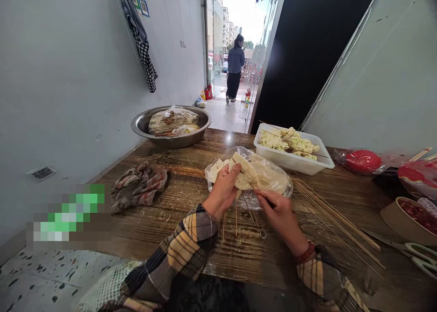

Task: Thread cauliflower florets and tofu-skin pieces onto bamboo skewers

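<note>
My left hand (225, 184) is closed on a folded, thin, pale sheet of food (246, 174), perhaps tofu skin, its thumb pressed on top. At the sheet's lower right corner, my right hand (278, 207) pinches the edge between thumb and fingers; whether a skewer is also in that grip, I cannot tell. Beneath both hands, an open clear plastic bag (282, 184) holds more pale round sheets (268, 171). Several thin wooden skewers (236, 216) stick out toward me below the left hand, their upper ends hidden. Loose bamboo skewers (341, 216) lie right of my right hand.
A steel basin (177, 141) with bagged skewered food stands back left. Behind right is a white tub (293, 159) of skewered cauliflower (300, 143). A crumpled cloth (139, 187) lies left. Scissors (409, 248) and a paper bowl (406, 221) are at right. A person (235, 66) stands by the doorway.
</note>
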### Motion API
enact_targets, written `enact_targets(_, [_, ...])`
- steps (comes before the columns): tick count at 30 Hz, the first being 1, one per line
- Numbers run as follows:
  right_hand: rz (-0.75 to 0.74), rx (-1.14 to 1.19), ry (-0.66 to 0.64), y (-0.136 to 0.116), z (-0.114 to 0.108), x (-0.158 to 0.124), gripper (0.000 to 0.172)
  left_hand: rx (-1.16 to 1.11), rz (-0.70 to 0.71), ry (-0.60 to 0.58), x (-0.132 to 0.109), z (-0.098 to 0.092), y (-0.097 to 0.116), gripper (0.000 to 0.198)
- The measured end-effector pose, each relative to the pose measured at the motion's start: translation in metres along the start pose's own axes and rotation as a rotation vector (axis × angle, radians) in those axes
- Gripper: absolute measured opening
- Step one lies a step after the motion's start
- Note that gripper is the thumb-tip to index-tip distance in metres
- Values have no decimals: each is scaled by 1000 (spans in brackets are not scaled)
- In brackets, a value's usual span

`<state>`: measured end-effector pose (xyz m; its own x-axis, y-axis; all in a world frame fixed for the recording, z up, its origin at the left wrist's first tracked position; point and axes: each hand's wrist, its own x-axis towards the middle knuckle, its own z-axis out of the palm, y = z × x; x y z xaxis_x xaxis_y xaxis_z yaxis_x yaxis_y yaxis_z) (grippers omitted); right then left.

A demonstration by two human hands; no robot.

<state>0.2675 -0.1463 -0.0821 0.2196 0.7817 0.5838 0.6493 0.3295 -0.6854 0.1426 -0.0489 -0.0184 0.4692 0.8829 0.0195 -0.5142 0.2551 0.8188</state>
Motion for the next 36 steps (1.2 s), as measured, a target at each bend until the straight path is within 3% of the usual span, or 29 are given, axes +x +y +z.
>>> enact_targets(4, [24, 36, 11, -1, 0, 1, 24, 22, -14, -10, 1, -1, -2, 42])
enact_targets(8, [107, 71, 72, -4, -9, 2, 24, 115, 17, -25, 6, -8, 9, 43])
enact_targets(14, [383, 217, 232, -12, -23, -3, 31, 163, 244, 185, 14, -23, 37, 33])
enact_targets(18, [493, 331, 130, -22, -26, -13, 32, 116, 305, 283, 19, -31, 41, 30])
enact_targets(22, [640, 531, -64, -33, -23, -23, 32, 107, 289, 274, 20, -34, 40, 29])
enact_targets(28, [895, 790, -66, -38, -10, -12, 37, 133, 271, 258, 16, -29, 40, 28])
enact_targets(36, [809, 806, -66, -27, 21, 36, 43, 95, 276, 250, 16, -32, 41, 24])
